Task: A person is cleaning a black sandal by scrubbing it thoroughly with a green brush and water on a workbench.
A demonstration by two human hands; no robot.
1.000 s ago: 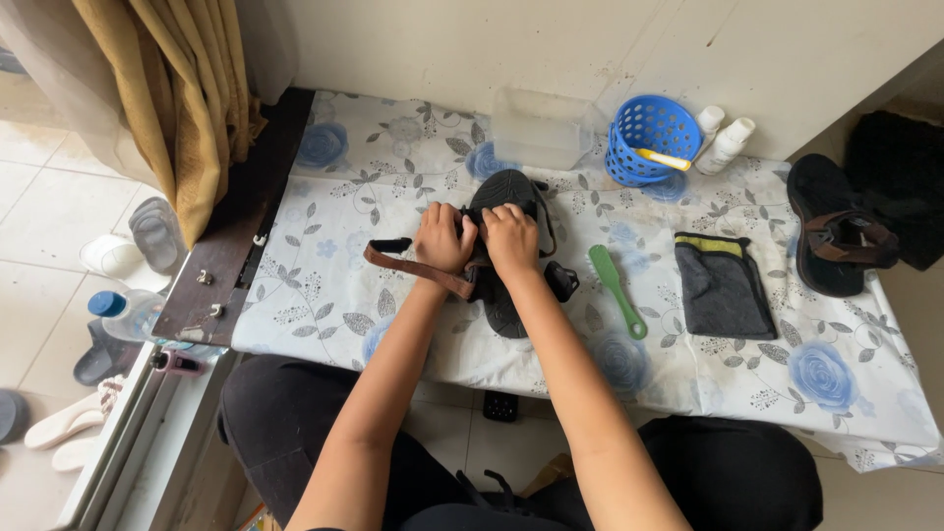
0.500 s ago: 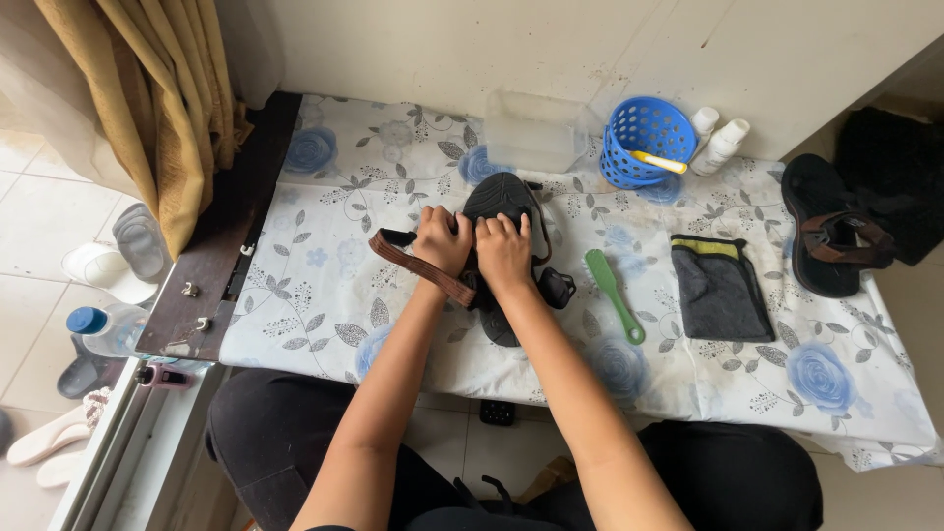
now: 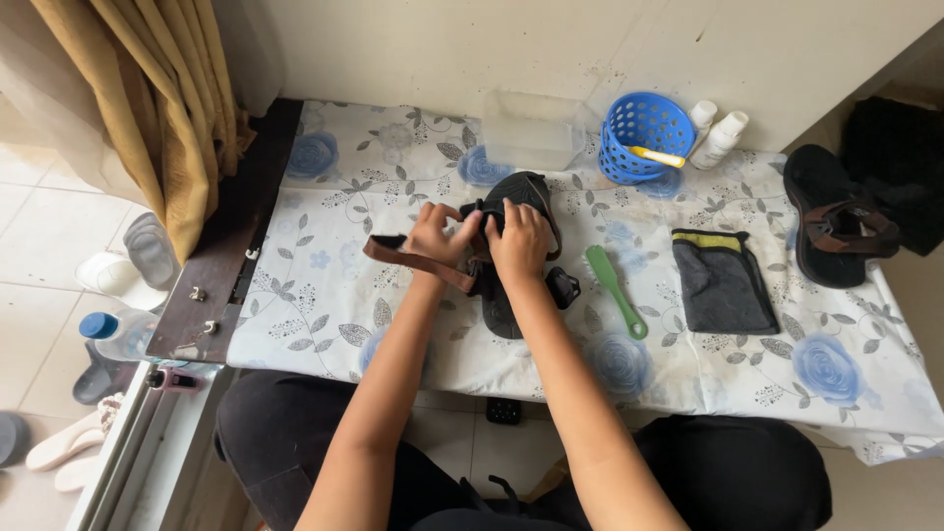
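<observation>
A black sandal (image 3: 511, 285) lies lengthwise on the flower-print tablecloth (image 3: 324, 295) in the middle of the table. My left hand (image 3: 438, 236) grips its brown strap (image 3: 393, 254), which sticks out to the left. My right hand (image 3: 521, 241) presses down on the sandal's upper part, fingers curled around the strap base. A loose black buckle piece (image 3: 562, 287) shows at the sandal's right side.
A green brush (image 3: 615, 290) and a dark grey cloth (image 3: 723, 280) lie to the right. A second sandal (image 3: 831, 228) rests at the far right. At the back stand a clear plastic tub (image 3: 531, 133), a blue basket (image 3: 644, 138) and two white bottles (image 3: 718, 133). A curtain (image 3: 157, 108) hangs left.
The view has shifted slightly. Both hands stay on the sandal; the left hand keeps working the brown strap, which has barely moved.
</observation>
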